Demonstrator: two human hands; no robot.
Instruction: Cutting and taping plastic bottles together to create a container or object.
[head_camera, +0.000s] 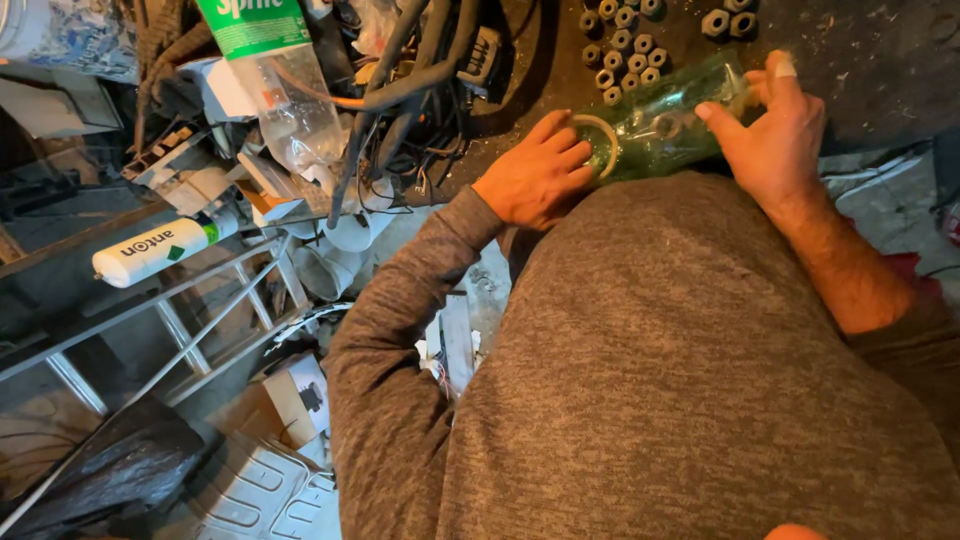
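Clear green plastic bottle (665, 125), lying sideways: right hand (775, 135) fingers wrapped round body, steadying; left hand (535, 175) fingers cupped at cut mouth; dark hex nuts (622, 45) clustered just behind.

Cluttered workshop: nuts (625, 45), cables (400, 90)

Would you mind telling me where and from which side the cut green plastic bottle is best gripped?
Probably around its round body, from the right side. The green bottle lies on its side, and the right hand already wraps that wall. The left hand covers the cut open rim, which likely flexes.
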